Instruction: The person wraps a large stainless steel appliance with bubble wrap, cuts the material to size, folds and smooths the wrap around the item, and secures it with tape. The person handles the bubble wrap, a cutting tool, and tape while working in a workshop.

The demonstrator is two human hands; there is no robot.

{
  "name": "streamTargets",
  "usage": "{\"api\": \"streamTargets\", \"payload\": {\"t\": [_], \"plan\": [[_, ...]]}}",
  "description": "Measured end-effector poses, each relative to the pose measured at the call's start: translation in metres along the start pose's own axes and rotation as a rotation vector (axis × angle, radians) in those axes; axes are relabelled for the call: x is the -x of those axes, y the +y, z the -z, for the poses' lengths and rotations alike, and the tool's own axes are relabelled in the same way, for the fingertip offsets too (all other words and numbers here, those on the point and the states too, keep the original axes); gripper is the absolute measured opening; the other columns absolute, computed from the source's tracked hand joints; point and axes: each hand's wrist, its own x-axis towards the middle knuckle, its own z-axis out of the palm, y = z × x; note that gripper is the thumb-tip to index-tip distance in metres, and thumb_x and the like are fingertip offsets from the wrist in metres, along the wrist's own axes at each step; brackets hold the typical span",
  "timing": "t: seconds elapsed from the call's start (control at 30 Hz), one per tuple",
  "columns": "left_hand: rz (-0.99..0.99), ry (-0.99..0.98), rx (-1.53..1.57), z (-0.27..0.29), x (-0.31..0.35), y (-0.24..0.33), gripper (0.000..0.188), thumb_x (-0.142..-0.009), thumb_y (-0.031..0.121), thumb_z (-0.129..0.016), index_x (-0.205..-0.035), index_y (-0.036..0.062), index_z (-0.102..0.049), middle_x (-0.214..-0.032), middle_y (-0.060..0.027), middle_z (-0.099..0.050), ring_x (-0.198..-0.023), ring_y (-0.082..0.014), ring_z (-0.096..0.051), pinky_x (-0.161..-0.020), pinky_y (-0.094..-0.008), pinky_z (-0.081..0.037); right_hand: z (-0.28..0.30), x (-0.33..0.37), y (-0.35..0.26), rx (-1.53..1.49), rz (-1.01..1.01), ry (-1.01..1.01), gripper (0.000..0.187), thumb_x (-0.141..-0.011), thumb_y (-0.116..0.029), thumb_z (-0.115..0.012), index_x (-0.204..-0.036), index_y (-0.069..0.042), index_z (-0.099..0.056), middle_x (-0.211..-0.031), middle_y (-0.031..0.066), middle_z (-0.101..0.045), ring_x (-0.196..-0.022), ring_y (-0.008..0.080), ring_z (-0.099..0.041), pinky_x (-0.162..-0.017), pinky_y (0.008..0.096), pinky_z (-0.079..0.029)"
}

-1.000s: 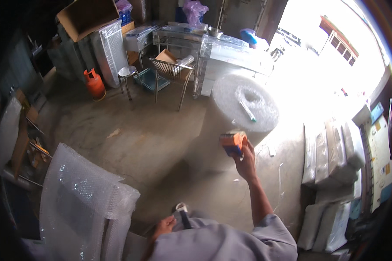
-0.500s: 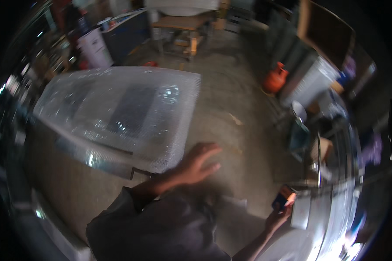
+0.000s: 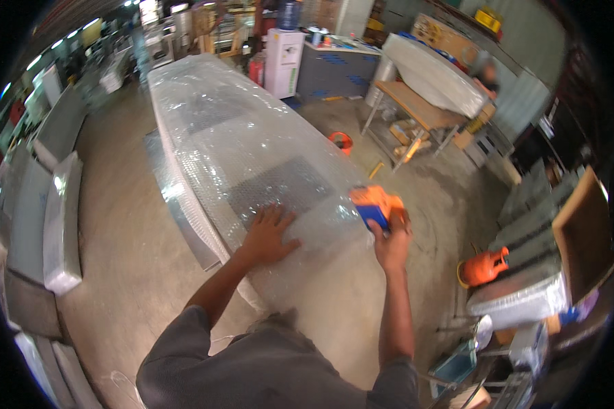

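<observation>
A long panel-like item wrapped in bubble wrap (image 3: 211, 140) stretches away in front of me, with a dark rectangle showing through near its close end. On this wrap my left hand (image 3: 269, 235) lies with fingers spread, holding nothing. My right hand (image 3: 392, 242) grips a boxy orange-and-blue object (image 3: 378, 206) at the item's right edge; its exact kind I cannot make out. Whether that object touches the wrap is unclear.
An orange gas cylinder (image 3: 483, 267) stands on the floor to the right, beside wrapped panels. Beyond the wrapped item are a red bucket (image 3: 341, 142) and a workbench (image 3: 416, 105). Several long wrapped pieces (image 3: 64, 221) line the left. A person (image 3: 486, 78) is at the far right.
My view has swung right to left-centred on the wrapped item. The right hand brought the orange-and-blue object from the lower right to its edge; the left hand came down flat on the wrap.
</observation>
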Motion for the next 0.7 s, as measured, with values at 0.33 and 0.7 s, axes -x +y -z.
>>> {"api": "streamTargets", "payload": {"t": [0.33, 0.7], "plan": [[0.032, -0.113, -0.065, 0.017, -0.011, -0.001, 0.085, -0.095, 0.072, -0.043, -0.155, 0.0116, -0.037, -0.163, -0.0244, -0.024, -0.154, -0.0392, -0.016, -0.125, -0.0562, -0.006, -0.326, -0.15, -0.097, -0.12, 0.48, -0.538, 0.058, -0.085, -0.036, -0.077, -0.13, -0.004, -0.061, -0.129, 0.0156, -0.065, -0.126, 0.0312, -0.056, -0.109, 0.0576, -0.032], [0.086, -0.082, -0.056, 0.034, -0.051, -0.023, 0.081, -0.093, 0.055, -0.057, -0.152, 0.0024, -0.039, -0.161, -0.0254, -0.028, -0.152, -0.0428, -0.021, -0.122, -0.0572, -0.015, -0.204, -0.028, -0.011, -0.314, 0.462, -0.702, 0.071, -0.096, -0.048, -0.059, -0.152, -0.008, -0.041, -0.157, 0.0243, -0.037, -0.147, 0.0449, -0.029, -0.116, 0.0615, -0.027]]}}
